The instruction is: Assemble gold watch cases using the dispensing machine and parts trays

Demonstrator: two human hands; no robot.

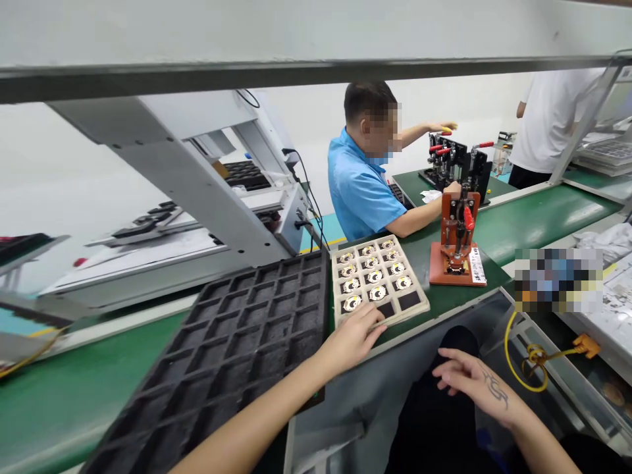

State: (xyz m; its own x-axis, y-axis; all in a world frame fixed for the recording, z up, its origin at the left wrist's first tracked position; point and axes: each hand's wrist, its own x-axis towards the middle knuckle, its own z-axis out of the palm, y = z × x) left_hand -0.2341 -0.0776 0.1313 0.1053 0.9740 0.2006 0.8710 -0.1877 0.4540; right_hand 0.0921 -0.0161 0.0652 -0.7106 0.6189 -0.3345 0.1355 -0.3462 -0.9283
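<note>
My left hand (350, 339) is at the near edge of a beige compartment tray (427, 307), its fingers curled over the rim at the near left corner. Round white-and-black parts with small yellow marks (375, 276) sit in most of the tray's cells. A dark bottom shows in the bare cell (409, 301) at the near right. Over my lap, my right hand (469, 378) hangs in the air with its fingers apart and nothing in them. Beyond it on the green bench stands a reddish-brown toggle clamp fixture (457, 243) with a red handle.
A large black compartment tray (257, 322) lies left of the beige one. Across the bench (538, 214), a co-worker in blue (365, 187) works at black clamp fixtures (451, 161). A yellow cable (536, 368) hangs at right. A metal beam (316, 39) crosses overhead.
</note>
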